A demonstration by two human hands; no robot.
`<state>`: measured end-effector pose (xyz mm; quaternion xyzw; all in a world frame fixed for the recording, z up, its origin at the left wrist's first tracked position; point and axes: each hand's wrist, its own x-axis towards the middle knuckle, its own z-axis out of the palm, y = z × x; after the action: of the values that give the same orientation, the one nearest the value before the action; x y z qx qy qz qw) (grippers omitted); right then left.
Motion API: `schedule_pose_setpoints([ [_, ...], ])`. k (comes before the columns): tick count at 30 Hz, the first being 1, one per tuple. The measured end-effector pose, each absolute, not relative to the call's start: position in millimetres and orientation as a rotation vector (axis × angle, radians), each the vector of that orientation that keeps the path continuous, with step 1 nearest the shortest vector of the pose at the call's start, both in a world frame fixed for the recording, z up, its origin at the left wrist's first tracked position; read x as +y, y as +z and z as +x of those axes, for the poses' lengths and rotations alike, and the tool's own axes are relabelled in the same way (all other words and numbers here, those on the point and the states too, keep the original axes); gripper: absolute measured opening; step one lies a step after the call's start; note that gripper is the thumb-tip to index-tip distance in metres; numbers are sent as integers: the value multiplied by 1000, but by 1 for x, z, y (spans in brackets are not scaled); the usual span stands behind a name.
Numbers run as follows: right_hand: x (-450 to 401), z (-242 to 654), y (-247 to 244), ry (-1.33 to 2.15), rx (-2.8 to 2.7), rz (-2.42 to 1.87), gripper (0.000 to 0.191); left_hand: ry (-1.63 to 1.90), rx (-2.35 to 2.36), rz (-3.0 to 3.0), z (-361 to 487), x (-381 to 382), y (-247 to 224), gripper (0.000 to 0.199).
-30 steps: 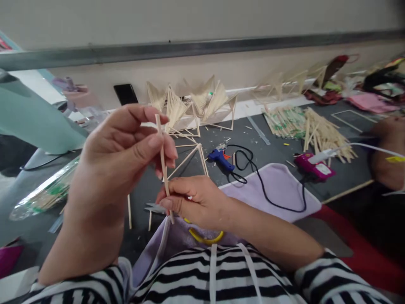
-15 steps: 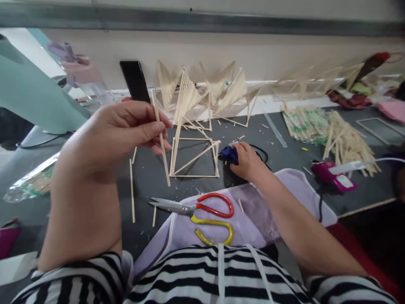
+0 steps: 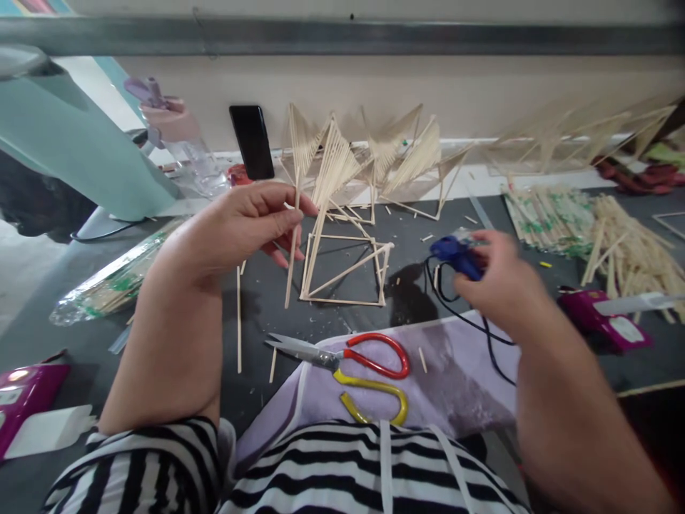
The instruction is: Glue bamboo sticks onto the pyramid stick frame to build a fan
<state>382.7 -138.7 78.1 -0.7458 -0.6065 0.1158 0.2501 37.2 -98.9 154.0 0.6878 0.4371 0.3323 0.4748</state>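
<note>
Pinched in my left hand (image 3: pixel 262 221) is a thin wooden stick (image 3: pixel 292 264), held nearly upright just left of a stick frame (image 3: pixel 342 303). My right hand (image 3: pixel 497 271) grips a blue glue gun (image 3: pixel 454 253), raised to the right of that frame with its cord hanging below. The frame lies on the dark table, with a slanting stick across it and a tall fan of sticks (image 3: pixel 332 160) rising behind. Scissors (image 3: pixel 321 355) with one red and one yellow handle rest on a lilac cloth (image 3: pixel 449 364) in front.
More fan-shaped stick models (image 3: pixel 407 146) stand along the wall beside a black phone (image 3: pixel 251 143) and a bottle (image 3: pixel 171 135). Right of my right hand lie bundled sticks (image 3: pixel 551 214), loose sticks (image 3: pixel 631 250) and a magenta device (image 3: pixel 604 318). A bagged bundle (image 3: pixel 118 285) is at left.
My right hand has lifted the glue gun up and to the right, away from the frame. The stick in my left hand has turned more upright. The whole view has shifted somewhat.
</note>
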Motion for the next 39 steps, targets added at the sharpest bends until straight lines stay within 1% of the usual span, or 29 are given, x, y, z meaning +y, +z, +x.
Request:
schedule_pose_setpoints([
  [1,-145,389,90,389,-1523,-1939,64,801,1062,1669,38,-99,153,20],
  [3,-158,395,111,599,-1283,-1574,52,786,1036,1638,40,-98,152,22],
  [5,-168,392,124,750,-1101,-1242,36,785,1018,1597,43,-97,150,24],
  [6,-171,386,126,798,-1032,-1137,33,787,1021,1569,44,-97,149,24],
  [10,-182,352,117,890,-953,-1048,29,821,1044,1481,46,-93,145,21],
  [14,-197,321,96,1028,-954,-948,21,928,1017,1486,42,-88,140,9],
  [16,-205,314,83,1198,-955,-910,22,966,1003,1468,40,-84,137,5],
  [18,-210,311,70,1381,-1005,-909,26,973,984,1460,38,-80,134,5],
  [20,-213,310,58,1478,-1089,-928,31,978,963,1471,36,-76,131,7],
  [24,-218,303,45,1464,-1227,-911,39,931,963,1491,32,-70,126,10],
  [27,-223,296,46,1418,-1287,-854,37,896,987,1457,31,-70,126,11],
  [30,-225,290,49,1381,-1308,-895,35,904,969,1437,35,-72,128,11],
  [36,-222,287,43,1498,-1219,-845,46,910,945,1400,40,-73,128,12],
  [39,-222,286,40,1491,-1201,-826,50,944,929,1386,39,-71,127,12],
])
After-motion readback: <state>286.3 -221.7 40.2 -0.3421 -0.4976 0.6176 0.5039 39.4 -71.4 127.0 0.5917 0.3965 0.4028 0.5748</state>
